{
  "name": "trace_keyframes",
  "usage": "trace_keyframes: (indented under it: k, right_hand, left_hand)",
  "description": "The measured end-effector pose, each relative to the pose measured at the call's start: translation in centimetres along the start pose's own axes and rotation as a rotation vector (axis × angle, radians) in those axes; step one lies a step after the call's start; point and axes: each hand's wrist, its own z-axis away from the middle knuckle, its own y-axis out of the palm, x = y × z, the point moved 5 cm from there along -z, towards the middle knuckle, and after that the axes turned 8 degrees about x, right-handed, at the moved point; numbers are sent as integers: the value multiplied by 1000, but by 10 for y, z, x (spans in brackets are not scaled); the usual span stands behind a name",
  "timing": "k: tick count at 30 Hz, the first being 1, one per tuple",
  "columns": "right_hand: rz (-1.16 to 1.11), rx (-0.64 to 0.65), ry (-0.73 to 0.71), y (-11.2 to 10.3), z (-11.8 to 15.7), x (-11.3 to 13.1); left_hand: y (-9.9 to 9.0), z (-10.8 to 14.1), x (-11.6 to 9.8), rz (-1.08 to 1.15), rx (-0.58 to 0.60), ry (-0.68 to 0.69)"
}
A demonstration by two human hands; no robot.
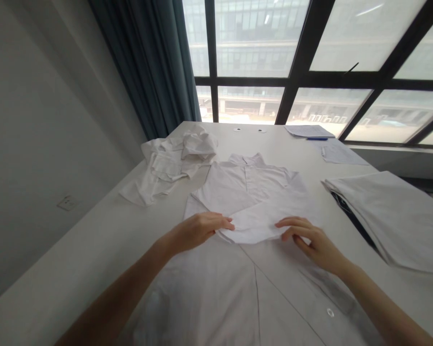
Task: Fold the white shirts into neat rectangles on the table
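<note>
A white button-front shirt [245, 185] lies spread on the white table [75, 250], its collar pointing away from me and a button [330, 313] showing near the lower right. A folded flap of the shirt [252, 222] lies across its middle. My left hand [197, 231] grips the flap's left end, with the fingers lying over the fold. At the flap's right end, my right hand [310, 241] holds the cloth between curled fingers and thumb. The shirt's lower part stretches toward me beneath both forearms.
A crumpled white garment [176, 161] lies to the left of the shirt. A stack of folded white cloth [384, 218] overhangs the table's right side. Papers [309, 130] and a blue pen [316, 139] sit at the far edge, before a large window.
</note>
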Motion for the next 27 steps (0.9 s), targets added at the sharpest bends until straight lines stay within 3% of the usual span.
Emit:
trace_keyframes:
  k: [4,7,10,13,17,19,24,27]
  right_hand:
    - [54,-232,251,-34,6,-46]
    - [123,-353,455,-52,10,-90]
    - [143,-365,609,-58,9,-130]
    - [115,-299,680,-55,0,-155]
    - [40,-179,744,-47,-10,-166]
    - [-44,-85,752,-45,-10,-163]
    - [-146,173,536,-41,-5,-141]
    - [-22,200,504,-39,-3,-134]
  left_hand:
    - [-6,19,-5,90,202,-226]
    - [0,29,-3,226,371,-301]
    - [-2,27,0,337,469,-300]
    - [-5,10,5,296,425,-315]
    - [4,-20,19,-85,120,-474]
    - [16,-29,24,-288,40,-527]
    - [36,-31,30,-461,63,-610]
    - [37,-27,30,-435,124,-634]
